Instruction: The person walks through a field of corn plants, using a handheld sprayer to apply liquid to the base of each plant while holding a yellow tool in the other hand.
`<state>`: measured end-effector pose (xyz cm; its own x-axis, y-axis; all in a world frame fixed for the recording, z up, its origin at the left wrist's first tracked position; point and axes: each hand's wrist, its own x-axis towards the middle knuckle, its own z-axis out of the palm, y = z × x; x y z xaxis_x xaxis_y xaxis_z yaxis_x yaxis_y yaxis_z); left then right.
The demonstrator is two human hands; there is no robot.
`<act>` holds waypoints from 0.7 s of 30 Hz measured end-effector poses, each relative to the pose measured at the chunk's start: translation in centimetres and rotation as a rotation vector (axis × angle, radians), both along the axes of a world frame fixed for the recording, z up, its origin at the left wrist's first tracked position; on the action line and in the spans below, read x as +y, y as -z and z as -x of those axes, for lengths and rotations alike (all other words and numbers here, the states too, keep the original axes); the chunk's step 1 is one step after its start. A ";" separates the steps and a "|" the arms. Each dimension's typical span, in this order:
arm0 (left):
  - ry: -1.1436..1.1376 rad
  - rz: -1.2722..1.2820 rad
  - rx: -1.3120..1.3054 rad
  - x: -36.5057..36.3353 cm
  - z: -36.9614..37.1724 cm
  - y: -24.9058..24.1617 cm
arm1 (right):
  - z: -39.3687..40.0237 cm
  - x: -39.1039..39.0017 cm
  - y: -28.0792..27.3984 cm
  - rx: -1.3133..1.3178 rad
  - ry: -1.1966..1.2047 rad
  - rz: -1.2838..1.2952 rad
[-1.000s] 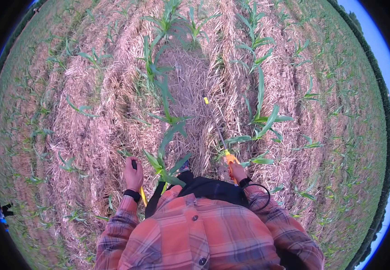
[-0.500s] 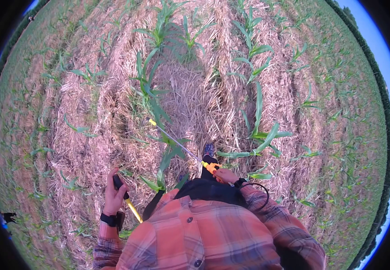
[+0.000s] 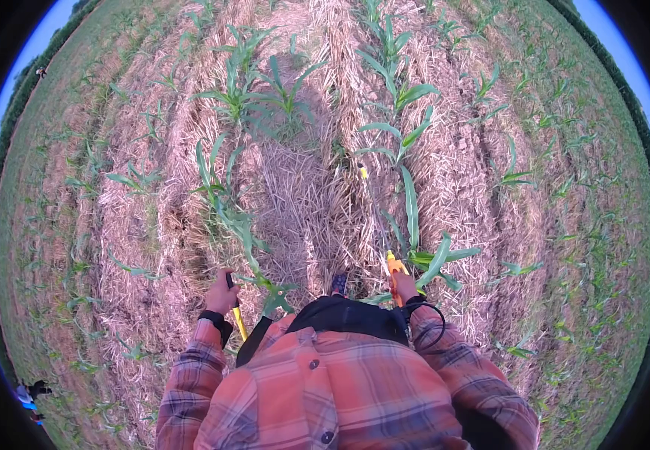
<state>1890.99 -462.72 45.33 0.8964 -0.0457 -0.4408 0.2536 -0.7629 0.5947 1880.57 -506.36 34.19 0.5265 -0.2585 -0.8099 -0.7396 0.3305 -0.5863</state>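
My right hand (image 3: 404,286) is closed around the orange and yellow trigger handle of a spray wand (image 3: 395,266). Its thin lance runs up and slightly left to a yellow nozzle (image 3: 363,172), held over straw beside the right row of young corn plants (image 3: 410,202). A dark hose (image 3: 442,319) loops by my right wrist. At the left, my left hand (image 3: 222,295) grips the black end of a yellow lever (image 3: 240,322); the lever's lower end is hidden by my body. Corn leaves (image 3: 271,289) stand just right of that hand.
Dry straw (image 3: 299,191) covers the ground between two corn rows. More rows of small plants spread to both sides. One shoe (image 3: 338,283) shows below my waist. Far off at the lower left are small dark and blue shapes (image 3: 32,394), too small to make out.
My right hand has swung the spray wand from the left row over to the right row. My left hand has moved up and right with the lever. The plants have shifted in view.
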 end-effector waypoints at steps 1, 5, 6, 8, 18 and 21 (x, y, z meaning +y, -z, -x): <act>-0.003 0.000 0.001 -0.6 -0.8 0.5 | -0.4 -1.3 0.3 0.001 -0.003 0.000; -0.089 -0.004 0.064 -2.5 -2.4 0.3 | -1.7 -5.7 1.6 -0.018 0.112 0.046; -0.172 0.202 0.039 -2.7 -2.5 -0.4 | -2.2 -6.3 1.7 -0.001 0.180 0.034; -0.268 0.491 -0.033 -2.6 -2.6 -2.4 | -2.9 -7.6 2.2 0.024 0.245 0.019; -0.445 0.853 -0.036 -1.5 -3.3 -17.0 | -8.0 -5.4 1.9 0.037 0.078 -0.085; -0.453 0.845 -0.011 -0.8 -7.7 -12.4 | -12.5 -2.8 0.7 0.104 0.028 -0.152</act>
<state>1898.72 -463.48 57.70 0.9111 0.0072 -0.4121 0.4099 0.0884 0.9078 1893.05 -509.16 33.54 0.4320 -0.1425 -0.8905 -0.7831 0.4305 -0.4488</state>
